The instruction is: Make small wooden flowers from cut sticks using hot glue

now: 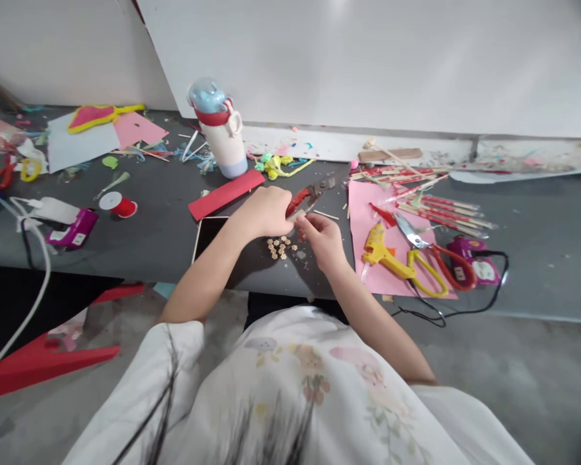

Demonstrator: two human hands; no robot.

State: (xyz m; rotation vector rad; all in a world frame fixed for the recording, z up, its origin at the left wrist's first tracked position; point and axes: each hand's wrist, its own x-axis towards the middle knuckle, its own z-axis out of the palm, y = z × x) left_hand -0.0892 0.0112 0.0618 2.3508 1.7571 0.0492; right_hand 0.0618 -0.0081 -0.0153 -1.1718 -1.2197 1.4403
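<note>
My left hand is closed around the red handles of a pair of pliers, whose metal jaws point up and to the right. Close beside it, my right hand has thumb and fingers pinched together near the handle ends; what lies between them is too small to make out. Below both hands, several small tan flower-shaped pieces lie in a loose pile on the grey table. A thin stick rests just beyond my right hand.
A red strip and a water bottle are beyond my left hand. On the right, pink paper carries a yellow glue gun and scissors, with a black cable alongside. A thread spool stands left.
</note>
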